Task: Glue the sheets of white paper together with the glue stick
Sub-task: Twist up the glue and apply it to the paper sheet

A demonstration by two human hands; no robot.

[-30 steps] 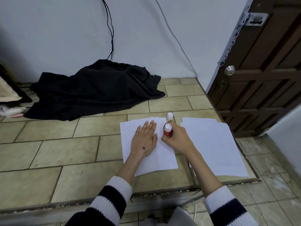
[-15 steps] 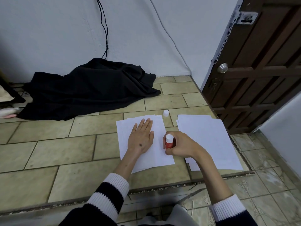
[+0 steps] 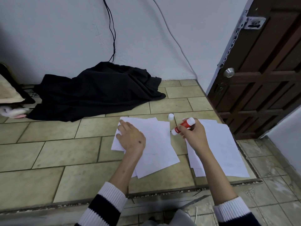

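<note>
red glue stick, label unreadable, white paper

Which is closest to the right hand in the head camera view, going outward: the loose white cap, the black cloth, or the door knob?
From the right hand:
1. White cap, on the tiles just beyond and left of it.
2. Door knob, up on the brown door to the right.
3. Black cloth, heaped against the wall, far left.

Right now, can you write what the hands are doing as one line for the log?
left hand: flat on paper stack | right hand: holds glue stick, tilted | cap: off, on floor
</note>
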